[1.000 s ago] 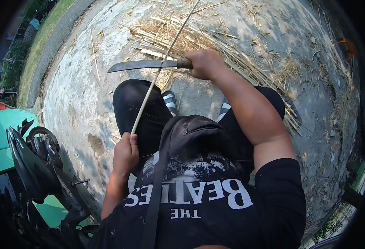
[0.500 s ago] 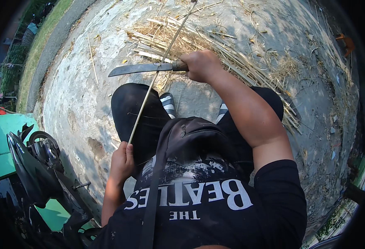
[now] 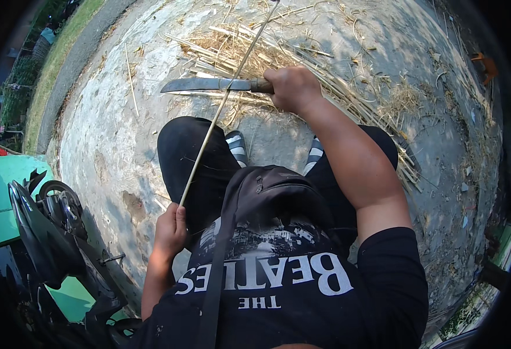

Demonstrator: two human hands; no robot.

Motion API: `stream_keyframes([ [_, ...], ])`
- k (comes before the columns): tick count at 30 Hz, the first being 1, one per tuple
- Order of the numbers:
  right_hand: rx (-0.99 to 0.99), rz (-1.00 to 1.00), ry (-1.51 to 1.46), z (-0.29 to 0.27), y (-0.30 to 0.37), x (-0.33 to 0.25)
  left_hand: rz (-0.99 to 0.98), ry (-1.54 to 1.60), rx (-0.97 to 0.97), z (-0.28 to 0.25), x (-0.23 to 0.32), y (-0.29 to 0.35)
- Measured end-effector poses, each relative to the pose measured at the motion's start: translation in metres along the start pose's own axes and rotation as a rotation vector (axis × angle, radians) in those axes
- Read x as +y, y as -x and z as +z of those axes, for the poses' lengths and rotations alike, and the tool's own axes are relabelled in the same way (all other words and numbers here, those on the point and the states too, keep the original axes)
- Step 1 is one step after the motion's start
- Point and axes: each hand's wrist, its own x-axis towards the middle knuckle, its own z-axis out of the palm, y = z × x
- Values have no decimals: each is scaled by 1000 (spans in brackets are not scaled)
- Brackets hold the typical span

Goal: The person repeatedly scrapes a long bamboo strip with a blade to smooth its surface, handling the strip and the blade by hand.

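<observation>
My right hand (image 3: 295,88) is wrapped round the wooden handle of a machete (image 3: 200,85). Its long grey blade points left and crosses a thin stick (image 3: 204,146), meeting it partway along. The near end of this stick is gripped in my left hand (image 3: 172,228), thumb lying along it, beside my left knee. From there it slants up and away past the blade, paler on the near part and darker toward the far tip. Whether the edge bites into the stick cannot be made out.
A pile of pale split strips (image 3: 348,102) with dry shavings (image 3: 217,43) lies on the concrete ground beyond my feet. One loose strip (image 3: 131,80) lies farther left. A dark motorcycle (image 3: 54,232) stands at the left. An orange object (image 3: 485,67) sits at the far right.
My right hand and the machete have shifted slightly to the right and away along the stick. My left hand has stayed nearly where it was, holding the stick.
</observation>
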Motion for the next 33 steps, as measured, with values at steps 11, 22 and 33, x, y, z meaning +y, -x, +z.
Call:
stream_keyframes([
  [11,47,-235,-46,6,5,-17,28,3,33,-1,-8,9],
  [22,26,-130,-192,0,9,-27,28,102,12,0,-1,6],
  [33,-50,102,15,-11,1,16,26,-133,-22,-32,-33,24],
])
